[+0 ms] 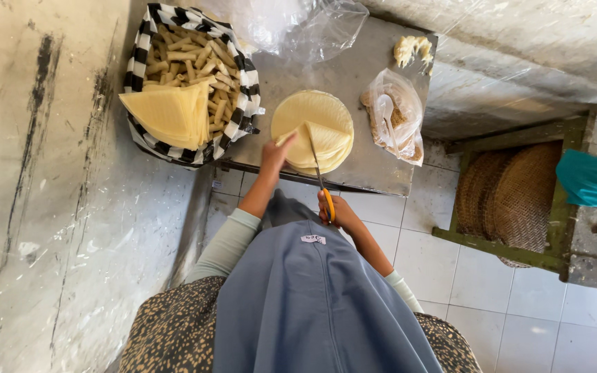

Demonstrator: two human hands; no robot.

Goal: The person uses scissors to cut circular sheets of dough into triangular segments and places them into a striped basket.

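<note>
Currently I observe cutting work in progress on a stack of round wrappers (312, 114) lying flat at the centre of the grey desk (374, 166). My left hand (276, 153) rests on the stack's edge at about 7 o'clock, its fingers pressing and lifting a folded or partly cut sheet; they grasp that sheet lightly rather than clench. My right hand (336, 211) is below the desk edge, its fingers closed through the orange handles of the scissors (318, 176).

Progress, as I judge it: a basket lined with black-and-white check cloth (188, 86), at 10 o'clock from the stack, already holds many rolled sticks (198, 59) and a pile of cut wedge-shaped sheets (171, 114), so a fair share appears done. The round stack is thick, so much remains.

Orientation: the scissors' long axis runs from 6 o'clock at the handles to roughly 12 o'clock at the tips, leaning slightly toward 11. The blades lie over the lifted sheet; whether they are parted I cannot tell.

At 2 o'clock from the stack lies a clear bag with a white spoon (392, 117), and beyond it a pale lump (412, 50).
</note>
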